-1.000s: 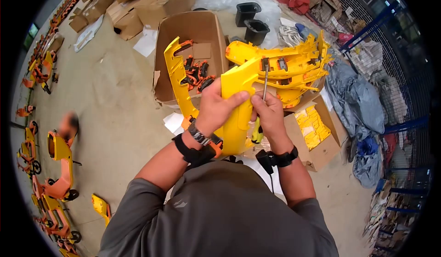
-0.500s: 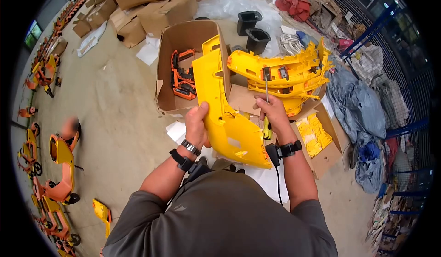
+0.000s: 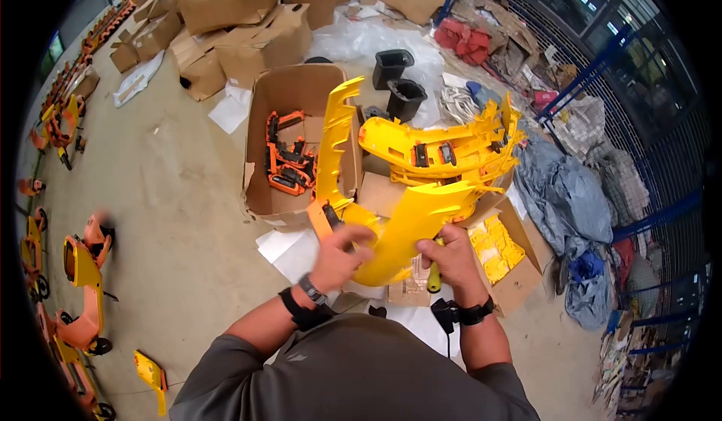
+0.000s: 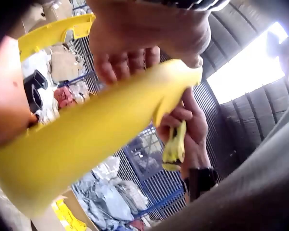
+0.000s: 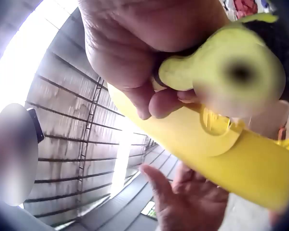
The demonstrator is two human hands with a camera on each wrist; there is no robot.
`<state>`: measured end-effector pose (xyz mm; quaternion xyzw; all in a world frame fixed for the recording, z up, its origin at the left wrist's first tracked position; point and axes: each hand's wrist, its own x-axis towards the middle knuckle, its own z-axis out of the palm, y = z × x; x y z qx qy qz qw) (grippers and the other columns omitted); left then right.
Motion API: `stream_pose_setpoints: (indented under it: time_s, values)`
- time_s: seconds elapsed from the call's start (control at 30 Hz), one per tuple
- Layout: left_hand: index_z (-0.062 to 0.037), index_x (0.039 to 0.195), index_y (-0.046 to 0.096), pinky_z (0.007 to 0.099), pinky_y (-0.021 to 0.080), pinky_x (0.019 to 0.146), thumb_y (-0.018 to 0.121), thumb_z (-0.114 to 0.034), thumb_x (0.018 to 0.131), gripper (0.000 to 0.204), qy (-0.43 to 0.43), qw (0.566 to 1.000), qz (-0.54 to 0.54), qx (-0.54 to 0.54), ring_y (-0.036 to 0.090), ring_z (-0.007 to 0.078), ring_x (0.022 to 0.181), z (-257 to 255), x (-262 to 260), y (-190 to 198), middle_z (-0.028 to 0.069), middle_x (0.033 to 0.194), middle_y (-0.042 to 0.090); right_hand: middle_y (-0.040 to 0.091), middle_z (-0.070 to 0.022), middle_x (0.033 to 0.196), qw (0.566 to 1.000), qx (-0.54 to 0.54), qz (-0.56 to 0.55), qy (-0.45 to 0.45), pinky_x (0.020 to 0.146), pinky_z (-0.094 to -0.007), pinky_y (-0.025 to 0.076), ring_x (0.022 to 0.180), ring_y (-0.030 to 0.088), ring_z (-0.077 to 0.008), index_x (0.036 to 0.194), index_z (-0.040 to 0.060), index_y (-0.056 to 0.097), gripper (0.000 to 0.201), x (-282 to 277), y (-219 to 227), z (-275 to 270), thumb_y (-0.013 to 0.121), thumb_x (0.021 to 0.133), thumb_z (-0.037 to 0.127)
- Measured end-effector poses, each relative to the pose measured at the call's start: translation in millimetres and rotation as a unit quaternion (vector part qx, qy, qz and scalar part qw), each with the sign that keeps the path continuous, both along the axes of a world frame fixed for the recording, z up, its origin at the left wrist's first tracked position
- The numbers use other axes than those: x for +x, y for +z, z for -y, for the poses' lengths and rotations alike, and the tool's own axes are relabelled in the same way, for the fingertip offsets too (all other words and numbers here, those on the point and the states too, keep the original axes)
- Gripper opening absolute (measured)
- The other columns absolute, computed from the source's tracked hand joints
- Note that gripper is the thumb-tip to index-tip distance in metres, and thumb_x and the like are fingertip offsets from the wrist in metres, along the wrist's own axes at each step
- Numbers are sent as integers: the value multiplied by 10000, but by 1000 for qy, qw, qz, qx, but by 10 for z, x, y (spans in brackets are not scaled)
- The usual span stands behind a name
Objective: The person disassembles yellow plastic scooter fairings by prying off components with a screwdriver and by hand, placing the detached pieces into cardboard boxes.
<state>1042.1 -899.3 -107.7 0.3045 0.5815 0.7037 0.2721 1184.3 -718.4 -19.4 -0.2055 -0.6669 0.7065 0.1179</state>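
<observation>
A curved yellow plastic body panel [image 3: 421,222] is held up in front of the person, tilted, with a long notched arm rising at its left. Beside that arm sits an orange and black fitting [image 3: 322,216]. My right hand [image 3: 453,259] grips a screwdriver [image 3: 434,277] by its yellow-green handle, and its fingers also pinch the panel's edge. The shaft is hidden behind the panel. My left hand [image 3: 340,259] is next to the panel's near left side, fingers spread and loosely bent. In the right wrist view the left palm [image 5: 192,199] faces the panel, holding nothing.
A large carton [image 3: 252,165] with several orange and black fittings stands ahead to the left. More yellow panels [image 3: 444,150] are stacked ahead to the right, beside a carton [image 3: 519,286] of small yellow parts. Two black bins [image 3: 406,99] stand behind. Scooters [image 3: 90,293] line the left.
The panel was turned over, swinging from upright on the left to tilted towards the right hand. My left hand let go of its left edge. The screwdriver stayed in the right hand.
</observation>
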Motion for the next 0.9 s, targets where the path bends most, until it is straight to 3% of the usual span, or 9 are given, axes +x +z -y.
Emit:
stream_pose_setpoints:
  time_s: [0.03, 0.1, 0.17, 0.23, 0.33, 0.53, 0.63, 0.77, 0.9]
  values:
    - [-19, 1184, 613, 285, 484, 857, 686, -41, 829, 362, 115, 993, 25, -15, 604, 125, 979, 66, -260, -197, 43, 1063, 647, 624, 1, 772, 1000, -4, -6, -21, 513, -215, 464, 582, 569, -68, 1071, -1, 662, 226, 49, -34, -28, 709, 871, 93]
    - [-45, 1342, 507, 305, 467, 951, 674, -68, 871, 500, 303, 938, -164, -51, 563, 179, 1132, 203, -957, -453, 82, 1263, 585, 609, 3, 760, 999, 14, -3, -34, 508, -213, 453, 578, 564, -69, 1032, 11, 668, 205, 150, -56, -59, 713, 873, 132]
    - [-39, 1419, 419, 378, 395, 1062, 517, -414, 1005, 567, 185, 972, 136, 47, 504, 245, 1266, 105, -1399, -763, 113, 1371, 527, 598, 7, 745, 999, 17, 23, -28, 510, -210, 448, 571, 560, -68, 1020, 15, 672, 210, 315, 56, -97, 718, 871, 155]
    - [-65, 1434, 409, 394, 394, 1064, 510, -533, 976, 662, -135, 918, 339, 154, 497, 263, 1270, -38, -1667, -1137, 123, 1466, 461, 585, 16, 727, 998, 19, 52, -39, 501, -207, 439, 549, 546, -60, 1014, 29, 678, 221, 489, 234, -67, 729, 863, 181]
    - [-56, 1406, 438, 392, 430, 1005, 558, -693, 859, 849, -212, 927, 285, 121, 543, 263, 1195, -478, -1088, -1277, 120, 1300, 573, 595, 16, 731, 995, 1, 62, -76, 498, -205, 439, 537, 539, -55, 1003, 36, 676, 215, 872, 331, -121, 728, 862, 189]
    - [3, 1341, 489, 366, 497, 875, 791, -504, 767, 823, -361, 846, 358, 159, 614, 243, 937, -740, -505, -769, 139, 1064, 638, 668, -39, 769, 967, -4, 18, -254, 476, -194, 411, 500, 526, -64, 1010, 2, 678, 355, 1912, 12, -338, 735, 841, 309]
    - [47, 1298, 518, 375, 533, 806, 829, -343, 753, 739, -391, 880, 268, 10, 640, 260, 869, -853, -190, -708, 172, 1030, 654, 695, -93, 837, 948, -27, -65, -309, 493, -195, 416, 515, 533, -80, 1034, -6, 670, 377, 2769, -182, -668, 706, 857, 325]
    - [59, 1042, 671, 336, 541, 791, 813, -151, 733, 400, -554, 793, 249, 56, 676, 224, 834, -1096, 754, -705, 165, 966, 703, 706, -131, 916, 939, -32, -100, -329, 496, -196, 413, 539, 538, -89, 1054, -6, 664, 388, 3697, -491, -915, 696, 865, 331]
    - [27, 988, 693, 298, 528, 817, 786, -36, 752, 262, -387, 893, 230, 6, 675, 164, 870, -1265, 1673, -534, 90, 986, 721, 717, -85, 921, 880, -44, 3, -473, 499, -210, 406, 540, 518, -81, 1061, -20, 667, 348, 4643, -1004, -1170, 678, 888, 283]
